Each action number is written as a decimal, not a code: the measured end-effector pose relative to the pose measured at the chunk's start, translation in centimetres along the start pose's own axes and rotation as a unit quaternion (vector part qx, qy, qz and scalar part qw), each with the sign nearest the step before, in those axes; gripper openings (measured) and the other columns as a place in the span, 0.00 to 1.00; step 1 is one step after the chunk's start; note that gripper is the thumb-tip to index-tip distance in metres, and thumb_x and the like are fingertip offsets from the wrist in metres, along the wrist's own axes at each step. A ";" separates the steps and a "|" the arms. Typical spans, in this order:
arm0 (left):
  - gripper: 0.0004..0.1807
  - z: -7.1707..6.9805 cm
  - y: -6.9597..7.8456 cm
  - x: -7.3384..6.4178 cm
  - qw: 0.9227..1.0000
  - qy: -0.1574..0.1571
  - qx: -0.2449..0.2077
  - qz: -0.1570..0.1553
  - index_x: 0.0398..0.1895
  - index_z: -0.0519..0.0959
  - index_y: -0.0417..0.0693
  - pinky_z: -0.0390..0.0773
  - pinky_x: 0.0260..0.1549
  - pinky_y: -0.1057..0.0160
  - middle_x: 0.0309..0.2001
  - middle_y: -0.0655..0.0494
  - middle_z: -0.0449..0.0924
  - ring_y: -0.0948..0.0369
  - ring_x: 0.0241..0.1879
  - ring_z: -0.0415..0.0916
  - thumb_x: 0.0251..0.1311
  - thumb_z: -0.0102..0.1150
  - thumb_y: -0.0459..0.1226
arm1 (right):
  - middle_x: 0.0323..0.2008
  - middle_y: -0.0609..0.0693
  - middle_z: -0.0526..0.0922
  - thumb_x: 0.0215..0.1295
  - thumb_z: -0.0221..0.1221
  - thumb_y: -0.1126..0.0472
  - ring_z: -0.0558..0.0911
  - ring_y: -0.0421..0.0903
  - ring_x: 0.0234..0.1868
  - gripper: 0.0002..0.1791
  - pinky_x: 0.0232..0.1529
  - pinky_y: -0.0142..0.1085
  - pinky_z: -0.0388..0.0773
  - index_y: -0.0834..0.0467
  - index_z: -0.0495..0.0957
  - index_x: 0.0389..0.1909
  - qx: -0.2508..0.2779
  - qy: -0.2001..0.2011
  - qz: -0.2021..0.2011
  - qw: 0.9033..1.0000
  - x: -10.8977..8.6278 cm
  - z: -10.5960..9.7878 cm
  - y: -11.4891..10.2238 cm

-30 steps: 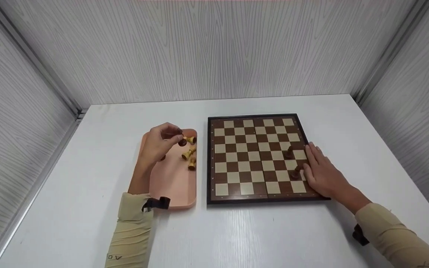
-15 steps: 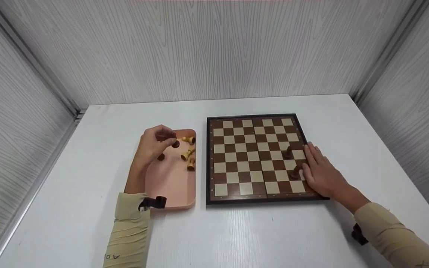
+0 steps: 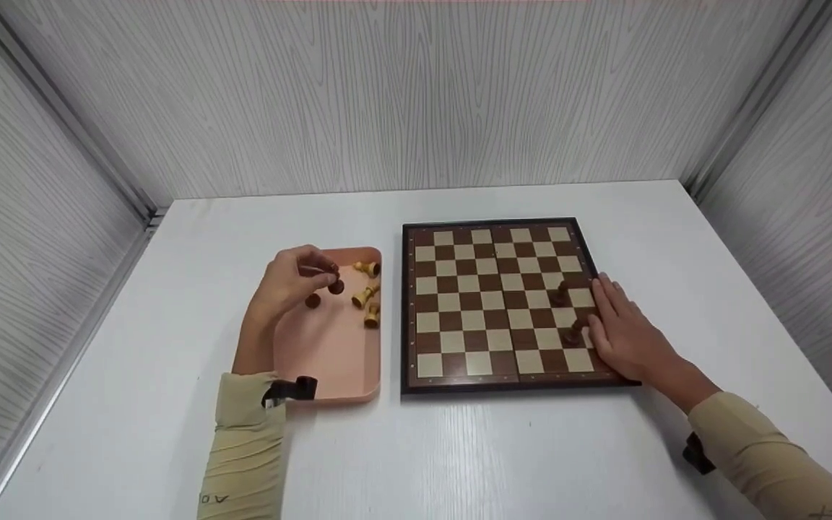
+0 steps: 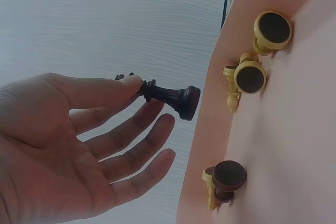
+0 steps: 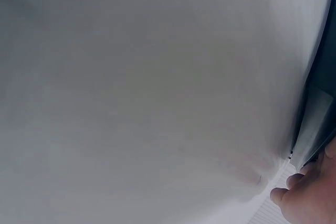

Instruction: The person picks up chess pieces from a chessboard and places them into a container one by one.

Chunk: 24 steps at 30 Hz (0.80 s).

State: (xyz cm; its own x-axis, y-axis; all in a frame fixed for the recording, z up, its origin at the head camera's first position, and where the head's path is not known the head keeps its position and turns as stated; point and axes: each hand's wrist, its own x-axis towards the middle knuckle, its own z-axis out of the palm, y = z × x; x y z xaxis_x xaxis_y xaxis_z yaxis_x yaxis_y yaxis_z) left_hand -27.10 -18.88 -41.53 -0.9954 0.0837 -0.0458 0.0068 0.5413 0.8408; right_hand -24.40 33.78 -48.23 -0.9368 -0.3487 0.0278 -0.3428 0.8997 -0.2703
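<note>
Over the upper part of a pink tray (image 3: 329,361), my left hand (image 3: 287,285) pinches a dark chess piece (image 4: 176,98) between thumb and fingertips. The piece has a jagged top and is tilted, base pointing away from the palm. Several yellow chess pieces (image 3: 365,295) lie along the tray's right side, and another dark piece (image 3: 313,300) lies near my left hand. My right hand (image 3: 629,332) rests with fairly straight fingers along the right edge of a chessboard (image 3: 459,303). Two dark chess pieces (image 3: 561,294) stand on the board close to that hand.
The tray and board sit side by side on a white table (image 3: 445,462), with a narrow gap between them. Grey wood-grain panels (image 3: 416,94) rise behind the table and on both sides.
My left hand has shifted left and slightly toward me, still pinching the dark piece. The dark piece in the tray is now more visible. My right hand stays on the board edge.
</note>
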 end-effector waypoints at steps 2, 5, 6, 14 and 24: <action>0.11 -0.1 0.0 0.0 1.000 0.002 0.002 0.005 0.53 0.80 0.35 0.79 0.53 0.47 0.52 0.39 0.83 0.44 0.55 0.80 0.70 0.60 0.30 | 0.81 0.65 0.42 0.83 0.37 0.51 0.46 0.67 0.79 0.36 0.72 0.65 0.52 0.68 0.42 0.80 0.000 0.000 0.000 1.000 0.0 -0.1 0.0; 0.13 -0.1 0.1 0.0 1.000 0.005 0.002 0.016 0.54 0.80 0.34 0.76 0.59 0.45 0.53 0.38 0.82 0.43 0.57 0.79 0.70 0.61 0.30 | 0.81 0.65 0.43 0.83 0.37 0.52 0.47 0.67 0.79 0.36 0.72 0.65 0.53 0.69 0.42 0.80 -0.001 0.003 -0.001 1.000 0.0 -0.1 0.0; 0.13 -0.1 0.1 0.0 1.000 0.005 0.000 0.018 0.54 0.80 0.35 0.75 0.59 0.45 0.53 0.38 0.82 0.43 0.57 0.78 0.70 0.60 0.30 | 0.81 0.65 0.43 0.83 0.38 0.52 0.47 0.67 0.79 0.36 0.72 0.65 0.53 0.69 0.43 0.80 -0.002 0.004 -0.001 1.000 0.0 -0.1 0.0; 0.12 0.3 0.8 -0.3 0.999 0.008 -0.004 0.047 0.53 0.81 0.37 0.79 0.46 0.51 0.51 0.41 0.83 0.46 0.52 0.81 0.71 0.60 0.34 | 0.81 0.65 0.43 0.83 0.38 0.52 0.47 0.67 0.79 0.36 0.72 0.65 0.53 0.69 0.43 0.80 -0.004 0.007 -0.002 1.000 0.1 0.0 0.0; 0.12 1.4 2.2 -0.5 0.996 0.021 -0.015 0.084 0.52 0.82 0.37 0.80 0.43 0.56 0.47 0.42 0.85 0.45 0.46 0.83 0.70 0.63 0.35 | 0.81 0.65 0.43 0.83 0.37 0.51 0.47 0.67 0.79 0.36 0.72 0.65 0.54 0.69 0.43 0.80 -0.008 0.007 -0.004 1.000 0.1 0.1 0.1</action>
State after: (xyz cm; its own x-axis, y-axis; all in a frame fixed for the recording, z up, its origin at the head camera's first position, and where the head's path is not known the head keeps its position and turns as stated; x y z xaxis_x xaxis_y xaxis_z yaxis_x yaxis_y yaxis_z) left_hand -26.51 -16.60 -40.40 -0.9835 0.1355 0.1199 0.1722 0.4965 0.8508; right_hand -24.55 33.83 -48.35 -0.9349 -0.3524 0.0428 -0.3512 0.9010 -0.2546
